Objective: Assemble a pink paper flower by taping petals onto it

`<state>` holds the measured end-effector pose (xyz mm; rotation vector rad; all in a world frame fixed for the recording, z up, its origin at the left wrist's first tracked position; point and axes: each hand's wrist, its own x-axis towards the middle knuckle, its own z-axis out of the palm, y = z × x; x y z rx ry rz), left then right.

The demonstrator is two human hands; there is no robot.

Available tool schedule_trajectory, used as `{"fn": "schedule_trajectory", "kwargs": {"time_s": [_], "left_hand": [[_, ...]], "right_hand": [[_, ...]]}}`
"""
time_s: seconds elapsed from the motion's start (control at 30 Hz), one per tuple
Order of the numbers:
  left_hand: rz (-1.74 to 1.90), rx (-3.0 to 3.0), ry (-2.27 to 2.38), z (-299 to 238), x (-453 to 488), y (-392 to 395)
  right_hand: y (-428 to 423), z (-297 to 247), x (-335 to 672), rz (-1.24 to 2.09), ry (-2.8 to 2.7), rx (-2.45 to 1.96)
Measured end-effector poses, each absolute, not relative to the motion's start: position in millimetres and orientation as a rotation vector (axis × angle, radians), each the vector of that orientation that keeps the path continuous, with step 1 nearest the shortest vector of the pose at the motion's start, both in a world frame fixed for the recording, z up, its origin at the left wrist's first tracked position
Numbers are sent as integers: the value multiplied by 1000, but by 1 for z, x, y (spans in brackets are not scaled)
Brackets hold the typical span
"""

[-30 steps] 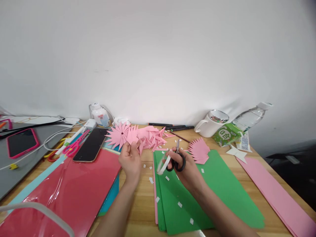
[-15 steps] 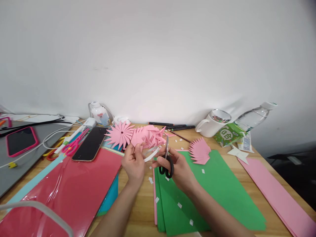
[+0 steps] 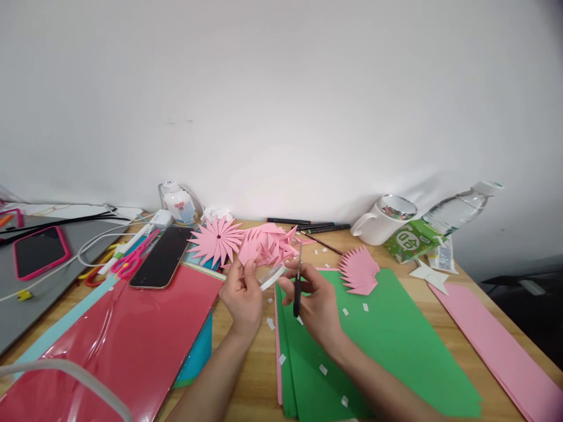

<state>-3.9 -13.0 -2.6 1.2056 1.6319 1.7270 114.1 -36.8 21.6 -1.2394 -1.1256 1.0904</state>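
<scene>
My left hand (image 3: 243,296) is closed in a pinch, with a narrow white strip (image 3: 272,278), which looks like tape, stretching from it to my right hand. A pink pleated paper piece (image 3: 250,247) shows just above the left fingertips; whether they grip it too, I cannot tell. My right hand (image 3: 314,299) is closed around black-handled scissors (image 3: 297,293), blades pointing up and seen nearly edge-on. Its fingertips are at the strip's far end. Behind the hands lie a round pink paper fan (image 3: 215,239) and a heap of pink folded paper (image 3: 275,243).
Green sheets (image 3: 396,351) with small white scraps (image 3: 323,369) lie under my right arm. A pink pleated piece (image 3: 359,269) rests at their far edge. Red sheets (image 3: 145,328), a phone (image 3: 162,258) and pink scissors (image 3: 134,258) lie left. A mug (image 3: 376,225) and bottle (image 3: 457,211) stand at the back right.
The scissors have turned in my right hand from showing both handle loops to nearly edge-on. A further white scrap shows on the green sheets. The view has shifted slightly.
</scene>
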Motion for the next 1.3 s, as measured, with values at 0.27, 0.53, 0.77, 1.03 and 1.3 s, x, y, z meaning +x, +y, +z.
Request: {"fn": "schedule_trajectory", "kwargs": {"time_s": [0.27,0.53,0.77,1.03,1.3], "left_hand": [[1707,1252,1758,-3,-5,-13],[1781,1161,1713,8,-4,-11],[1770,1230,1728,3,-3,-12],[1763,1331,1782,-8,-3,-10],[1757,1335,1762,-8,-3,-11]], "right_hand": [[-53,28,111,572,-1607,-1120],[-52,28,134,284,-1890,-1186],[-49,19,135,521,-2069,-1536],[-48,36,120,634,-2112,-1664],[-49,41,125,857,-2038,-1600]]}}
